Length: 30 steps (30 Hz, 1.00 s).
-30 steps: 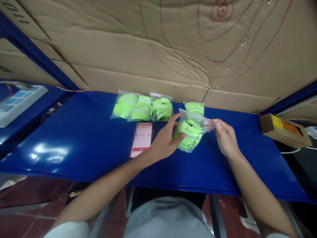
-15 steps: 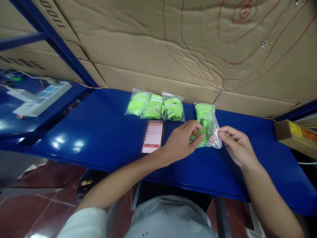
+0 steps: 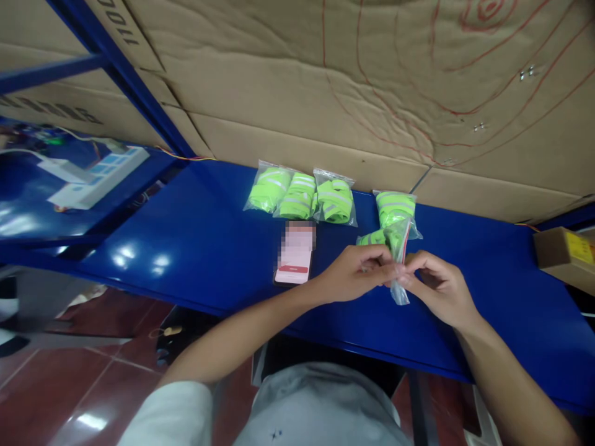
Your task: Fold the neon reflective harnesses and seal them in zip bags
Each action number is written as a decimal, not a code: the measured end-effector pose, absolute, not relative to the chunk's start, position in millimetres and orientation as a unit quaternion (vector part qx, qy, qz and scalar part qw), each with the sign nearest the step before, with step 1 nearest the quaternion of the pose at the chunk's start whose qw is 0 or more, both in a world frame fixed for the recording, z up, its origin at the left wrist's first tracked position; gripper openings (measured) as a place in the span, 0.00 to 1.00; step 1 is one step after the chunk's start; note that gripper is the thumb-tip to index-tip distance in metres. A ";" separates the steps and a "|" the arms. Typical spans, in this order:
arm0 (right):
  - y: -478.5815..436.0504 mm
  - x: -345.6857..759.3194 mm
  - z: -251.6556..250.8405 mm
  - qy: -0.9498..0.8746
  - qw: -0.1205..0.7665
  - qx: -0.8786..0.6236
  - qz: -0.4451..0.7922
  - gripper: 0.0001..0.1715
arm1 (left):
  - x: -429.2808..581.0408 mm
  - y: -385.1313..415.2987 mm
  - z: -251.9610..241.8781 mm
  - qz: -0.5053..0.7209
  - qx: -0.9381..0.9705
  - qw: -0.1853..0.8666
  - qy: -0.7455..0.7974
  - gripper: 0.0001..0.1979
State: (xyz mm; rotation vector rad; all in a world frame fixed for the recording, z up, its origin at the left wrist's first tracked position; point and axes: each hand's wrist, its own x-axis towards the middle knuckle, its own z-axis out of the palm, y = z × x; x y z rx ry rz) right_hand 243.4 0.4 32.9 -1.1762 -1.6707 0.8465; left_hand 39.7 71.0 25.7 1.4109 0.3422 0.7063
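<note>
Both hands pinch a clear zip bag (image 3: 400, 294) with a red line along its edge, held just above the blue table. My left hand (image 3: 360, 272) grips it from the left, thumb and fingers closed. From the right, my right hand (image 3: 439, 285) pinches the same edge, its fingertips meeting the left ones. A neon-green reflective band (image 3: 372, 238) shows behind the left fingers; whether it lies inside the held bag I cannot tell. Just beyond stands a bagged green band (image 3: 395, 204), partly covered by the held bag.
Three bagged green bands (image 3: 300, 195) lie in a row by the cardboard wall (image 3: 279, 93). A phone (image 3: 292, 272) rests in front of them on the blue table (image 3: 195, 229). A power strip (image 3: 100, 179) sits at left, a small cardboard box (image 3: 558, 257) at right.
My left hand has moved right to the bag and pinches its edge beside my right hand. The bag has turned edge-on. The whole view has shifted slightly.
</note>
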 end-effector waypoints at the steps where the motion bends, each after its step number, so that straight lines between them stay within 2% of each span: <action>1: 0.9 243.6 33.6 -0.676 0.447 -0.467 0.354 0.07 | 38.6 72.6 25.7 0.303 0.631 0.698 0.150 0.17; 4: 2.7 243.9 34.7 -0.668 0.455 -0.444 0.388 0.07 | 35.1 74.7 26.8 0.289 0.662 0.674 0.156 0.16; 9: 2.1 240.1 35.5 -0.652 0.466 -0.437 0.409 0.09 | 29.7 65.7 33.4 0.371 0.752 0.491 0.237 0.14; 11: 0.9 239.4 34.1 -0.656 0.463 -0.441 0.402 0.08 | 28.2 61.1 36.4 0.395 0.754 0.460 0.255 0.15; 16: -1.3 242.4 28.0 -0.696 0.424 -0.441 0.376 0.04 | 28.1 58.2 40.7 0.307 0.742 0.559 0.203 0.15; 21: -2.2 240.9 32.8 -0.691 0.424 -0.429 0.399 0.02 | 28.9 61.8 41.4 0.282 0.701 0.635 0.162 0.19; 27: -1.4 246.6 30.2 -0.657 0.431 -0.411 0.462 0.04 | 27.5 64.0 39.9 0.251 0.699 0.652 0.156 0.18; 30: 1.3 257.6 25.8 -0.627 0.498 -0.467 0.375 0.10 | 25.0 63.9 42.9 0.278 0.704 0.631 0.169 0.19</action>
